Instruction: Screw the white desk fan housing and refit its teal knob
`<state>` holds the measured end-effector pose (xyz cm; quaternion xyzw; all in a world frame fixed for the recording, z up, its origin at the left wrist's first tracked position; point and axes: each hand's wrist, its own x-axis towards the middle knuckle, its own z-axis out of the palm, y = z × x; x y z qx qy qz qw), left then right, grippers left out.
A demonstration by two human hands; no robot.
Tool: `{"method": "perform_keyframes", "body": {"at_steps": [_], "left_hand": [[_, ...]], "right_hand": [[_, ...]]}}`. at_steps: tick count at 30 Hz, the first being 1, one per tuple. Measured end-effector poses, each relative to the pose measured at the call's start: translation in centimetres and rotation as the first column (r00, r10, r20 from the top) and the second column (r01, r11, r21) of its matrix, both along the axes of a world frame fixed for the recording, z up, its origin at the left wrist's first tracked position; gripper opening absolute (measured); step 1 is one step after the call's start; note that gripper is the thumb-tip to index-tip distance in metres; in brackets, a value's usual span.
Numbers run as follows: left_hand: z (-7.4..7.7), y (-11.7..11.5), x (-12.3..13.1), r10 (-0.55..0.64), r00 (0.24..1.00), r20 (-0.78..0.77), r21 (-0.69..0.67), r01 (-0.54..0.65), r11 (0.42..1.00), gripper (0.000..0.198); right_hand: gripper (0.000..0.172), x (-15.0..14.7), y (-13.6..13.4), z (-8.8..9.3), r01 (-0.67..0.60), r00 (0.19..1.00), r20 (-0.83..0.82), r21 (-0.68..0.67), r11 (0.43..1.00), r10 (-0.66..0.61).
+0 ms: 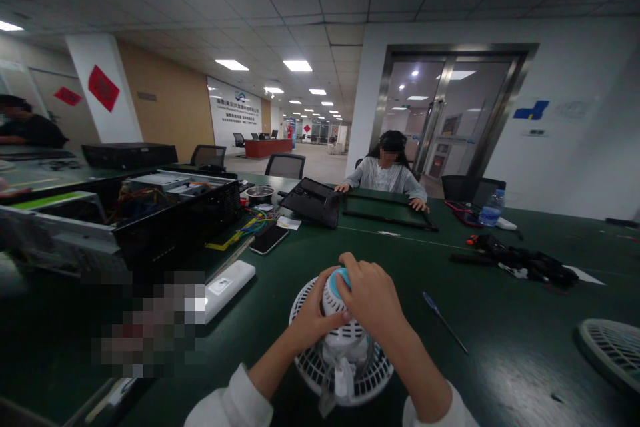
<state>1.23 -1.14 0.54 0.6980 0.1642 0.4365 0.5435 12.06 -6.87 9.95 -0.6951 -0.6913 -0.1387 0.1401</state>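
My left hand (313, 310) and right hand (370, 300) are closed around the white fan housing (345, 333), which sits on a round fan grille (373, 373) near the close edge of the surface (500, 387). A second grille (613, 353) lies apart at the right edge, still separate, with a screwdriver (443, 321) between them.

We list our left hand (314, 315), fingers curled, and our right hand (371, 301), arched just above it. Our bare forearms (273, 368) angle inward from white sleeves (231, 405).
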Motion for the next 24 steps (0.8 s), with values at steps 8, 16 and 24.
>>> {"method": "perform_keyframes", "body": {"at_steps": [8,16,24], "left_hand": [[-0.1,0.0,0.1,0.011,1.000,-0.004,-0.039,-0.011,0.999,0.076],[-0.3,0.1,0.2,0.022,1.000,0.018,-0.024,-0.022,0.999,0.073],[-0.1,0.0,0.1,-0.010,1.000,0.023,-0.010,0.010,1.000,0.070]], "right_hand": [[0.025,-0.1,-0.3,0.3,-0.002,0.999,-0.044,0.016,1.000,0.002],[0.040,1.7,-0.4,0.6,-0.383,0.897,-0.225,0.034,0.923,0.380],[0.033,2.5,-0.6,0.8,-0.416,0.882,-0.265,-0.045,0.908,0.391]]}}
